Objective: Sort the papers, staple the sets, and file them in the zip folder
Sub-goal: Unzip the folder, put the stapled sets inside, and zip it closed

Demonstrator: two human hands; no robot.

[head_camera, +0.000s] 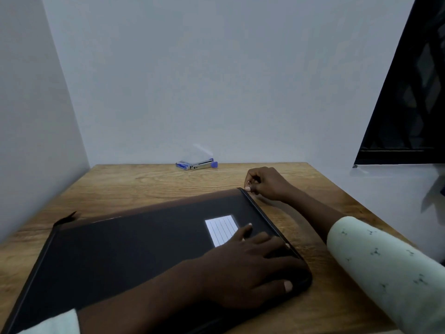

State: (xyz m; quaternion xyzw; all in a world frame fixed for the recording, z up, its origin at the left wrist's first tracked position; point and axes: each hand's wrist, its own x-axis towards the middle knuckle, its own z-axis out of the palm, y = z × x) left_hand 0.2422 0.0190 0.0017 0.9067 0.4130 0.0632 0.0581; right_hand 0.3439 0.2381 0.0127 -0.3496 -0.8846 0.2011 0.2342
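Pale walls (216, 80) behind and to the left, meeting in a corner; dark window (414, 92) at upper right. Wooden desk (125, 186) below, grain running across, reaching back to the wall. Black zip folder (125, 251) flat on the desk, filling most of the near side, lying at an angle with one corner far right and one far left; zipper edge running along its right side. Pale patterned sleeve (385, 266) coming in from the right, a second pale cuff at the lower left edge. Left hand (250, 266) pressed flat on the folder's near right corner, fingers spread, grip apart and clamped on nothing, fingertips just beside the label. Right hand (267, 184) at the folder's far right corner, fingers pinched together on the small metal zipper pull (248, 183). White lined label (222, 229) on the folder face, partly under the left fingertips. Blue and silver stapler (203, 164) at the desk's far edge by the wall, well apart from the folder, with a small blue box (182, 164) touching or just beside its left end.
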